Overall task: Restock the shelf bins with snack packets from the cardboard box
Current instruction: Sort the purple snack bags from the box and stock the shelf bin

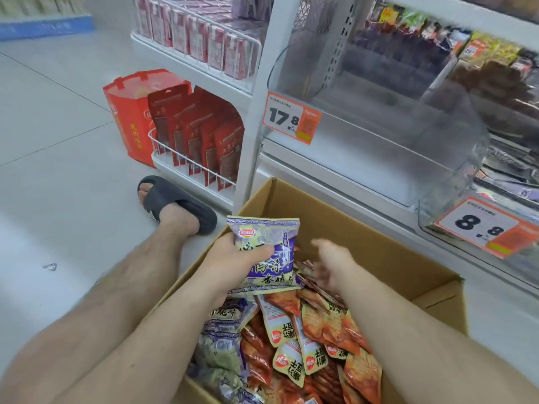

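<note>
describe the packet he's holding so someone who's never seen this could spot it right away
Start at the open cardboard box at the foot of the white shelf. Above its heap of snack packets, the left hand holds one purple packet upright. Unlike the orange packets below, it is purple and pale green with a red logo, lifted clear of the heap.

I see two bare arms with no sleeves, a left hand (233, 255) and a right hand (332, 263). One bare leg shows. The foot wears a dark grey slide sandal (175, 204).
</note>
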`<state>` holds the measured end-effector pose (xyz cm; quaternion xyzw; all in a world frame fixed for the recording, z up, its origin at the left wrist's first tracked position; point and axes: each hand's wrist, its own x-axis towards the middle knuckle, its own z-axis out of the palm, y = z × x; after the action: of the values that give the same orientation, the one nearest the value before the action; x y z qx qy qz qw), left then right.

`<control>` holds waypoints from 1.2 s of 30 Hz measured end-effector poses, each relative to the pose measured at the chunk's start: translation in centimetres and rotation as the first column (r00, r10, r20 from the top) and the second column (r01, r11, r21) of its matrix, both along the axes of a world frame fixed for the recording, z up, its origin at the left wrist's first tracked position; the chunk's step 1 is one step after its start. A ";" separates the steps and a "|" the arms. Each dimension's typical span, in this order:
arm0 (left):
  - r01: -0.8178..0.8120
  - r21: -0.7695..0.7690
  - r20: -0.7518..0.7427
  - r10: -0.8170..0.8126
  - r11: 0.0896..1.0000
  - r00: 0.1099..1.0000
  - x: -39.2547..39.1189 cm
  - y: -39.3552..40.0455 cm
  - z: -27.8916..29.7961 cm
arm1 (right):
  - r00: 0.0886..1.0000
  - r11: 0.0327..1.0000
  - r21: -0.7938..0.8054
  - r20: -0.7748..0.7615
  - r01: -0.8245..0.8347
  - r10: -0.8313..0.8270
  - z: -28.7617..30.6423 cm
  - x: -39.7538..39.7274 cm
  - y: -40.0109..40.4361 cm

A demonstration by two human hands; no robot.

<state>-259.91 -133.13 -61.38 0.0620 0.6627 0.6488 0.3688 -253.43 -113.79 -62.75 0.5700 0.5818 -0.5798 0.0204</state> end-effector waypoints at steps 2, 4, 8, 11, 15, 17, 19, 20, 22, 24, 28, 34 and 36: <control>-0.046 0.030 0.025 0.045 0.998 0.999 -0.3 0.2 0.1 | 0.987 0.998 -0.059 0.160 -0.012 0.022 -2.4 -0.4 -1.6; -0.074 0.046 0.034 0.072 0.996 0.997 -0.7 0.2 0.3 | 0.973 0.981 -0.176 0.199 -0.078 0.113 -5.0 -1.2 -2.9; -0.142 0.095 0.091 0.133 0.985 0.987 -1.2 -0.2 1.0 | 0.971 0.963 -0.255 0.191 -0.090 0.141 -7.6 -1.9 -4.1; -0.164 0.115 0.166 0.144 0.980 0.976 -1.3 -0.8 1.8 | 0.985 0.968 -0.240 0.137 -0.072 0.108 -6.8 -0.5 -3.4; -0.170 0.187 0.355 0.095 0.968 0.930 -0.9 -0.7 2.8 | 0.970 0.967 -0.074 -0.007 -0.243 0.244 -1.8 3.1 -1.8; -0.164 0.230 0.413 0.057 0.959 0.909 0.0 -0.1 3.5 | 0.946 0.951 0.052 -0.099 -0.305 0.309 1.9 5.1 -1.5; -0.140 0.274 0.431 0.008 0.951 0.903 1.0 0.7 4.2 | 0.913 0.931 0.153 -0.195 -0.332 0.357 5.4 6.8 -1.1; -0.124 0.294 0.436 -0.017 0.948 0.900 1.6 1.2 4.6 | 0.898 0.928 0.175 -0.246 -0.329 0.364 6.9 7.6 -1.0; -0.102 0.336 0.444 -0.062 0.936 0.894 2.7 2.1 5.5 | 0.871 0.928 0.217 -0.332 -0.303 0.362 9.0 9.4 -0.6; -0.069 0.375 0.436 -0.110 0.924 0.893 3.9 3.1 6.4 | 0.851 0.925 0.280 -0.388 -0.257 0.354 10.5 10.9 -0.3; 0.035 0.428 0.336 -0.195 0.903 0.921 6.2 5.3 8.7 | 0.787 0.860 0.433 -0.416 -0.269 0.456 12.8 11.9 -0.2; 0.141 0.347 0.060 -0.172 0.927 0.983 7.7 7.5 12.7 | 0.739 0.779 0.476 -0.330 -0.408 0.588 16.6 14.5 2.2; 0.214 0.307 -0.043 -0.211 0.927 0.976 7.9 8.0 13.7 | 0.741 0.827 0.406 -0.396 -0.389 0.543 17.5 15.3 3.5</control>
<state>-251.99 -125.13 -47.64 0.1934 0.5440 0.7005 0.4195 -238.11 -110.29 -45.24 0.2321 0.7720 -0.5877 -0.0691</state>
